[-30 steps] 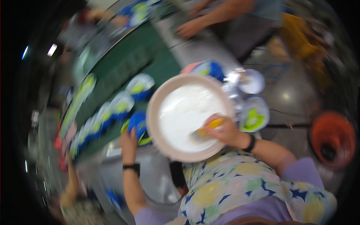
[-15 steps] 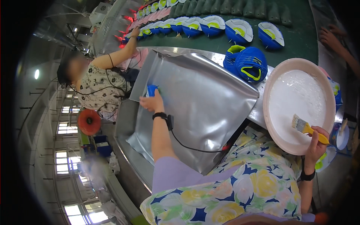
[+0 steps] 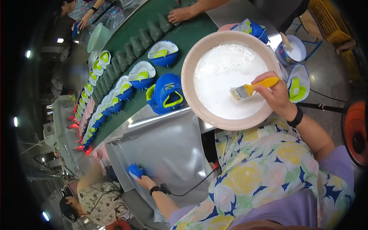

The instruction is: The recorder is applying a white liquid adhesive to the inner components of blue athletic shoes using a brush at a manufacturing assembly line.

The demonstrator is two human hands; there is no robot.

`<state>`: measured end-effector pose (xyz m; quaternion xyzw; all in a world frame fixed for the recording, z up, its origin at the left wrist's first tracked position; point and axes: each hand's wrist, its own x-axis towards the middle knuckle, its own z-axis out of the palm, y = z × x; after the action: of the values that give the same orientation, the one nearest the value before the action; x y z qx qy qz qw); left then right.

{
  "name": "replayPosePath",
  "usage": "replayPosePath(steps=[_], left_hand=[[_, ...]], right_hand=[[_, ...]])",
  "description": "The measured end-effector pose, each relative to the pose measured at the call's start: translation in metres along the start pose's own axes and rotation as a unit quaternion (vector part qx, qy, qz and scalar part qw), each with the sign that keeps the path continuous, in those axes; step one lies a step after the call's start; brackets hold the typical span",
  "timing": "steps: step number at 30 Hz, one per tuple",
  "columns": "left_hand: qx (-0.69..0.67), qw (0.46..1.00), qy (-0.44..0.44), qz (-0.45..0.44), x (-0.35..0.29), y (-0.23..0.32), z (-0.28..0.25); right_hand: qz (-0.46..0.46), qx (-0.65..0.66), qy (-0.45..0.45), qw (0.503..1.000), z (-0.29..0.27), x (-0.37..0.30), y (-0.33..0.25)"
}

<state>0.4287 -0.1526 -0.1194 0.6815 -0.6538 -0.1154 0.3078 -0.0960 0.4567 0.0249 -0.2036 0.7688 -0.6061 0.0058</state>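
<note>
Your left hand: fingers gripping the small blue upper, over the grey sheet. Your right hand: fingers wrapped around the brush, bristles over white liquid in the basin; contact unclear. Blue shoe just left of basin, on the table.

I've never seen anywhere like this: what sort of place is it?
Probably a shoemaking workshop: blue-and-white shoe parts line a green worktop, and a yellow-handled brush is held over a basin of white liquid.
</note>
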Motion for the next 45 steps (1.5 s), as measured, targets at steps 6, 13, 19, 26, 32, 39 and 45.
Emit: replayPosePath(steps=[6,13,19,26,32,39,45], left_hand=[[-0.097,0.915,-0.347,0.181,-0.07,0.179,-0.019],[-0.105,0.74,-0.581,0.322,-0.186,0.34,0.016],[-0.022,0.781,-0.286,0.554,-0.255,0.363,0.014],[-0.009,0.817,-0.328,0.473,-0.282,0.338,0.028],[0.043,0.812,-0.344,0.469,-0.211,0.344,0.026],[-0.46,0.614,-0.591,0.248,-0.212,0.422,-0.03],[-0.336,0.622,-0.683,0.184,-0.265,0.472,0.007]], right_hand=[[0.043,0.063,-0.039,0.996,0.007,0.002,0.003],[0.112,0.153,-0.059,0.98,0.004,0.006,0.005],[0.014,0.076,-0.073,0.994,-0.014,0.009,-0.018],[-0.102,0.008,-0.243,0.965,0.03,0.012,-0.042],[-0.213,-0.148,-0.365,0.894,0.019,0.016,-0.036],[-0.204,-0.13,-0.204,0.949,-0.036,0.057,-0.03],[-0.248,0.026,-0.121,0.961,-0.042,0.087,-0.05]])
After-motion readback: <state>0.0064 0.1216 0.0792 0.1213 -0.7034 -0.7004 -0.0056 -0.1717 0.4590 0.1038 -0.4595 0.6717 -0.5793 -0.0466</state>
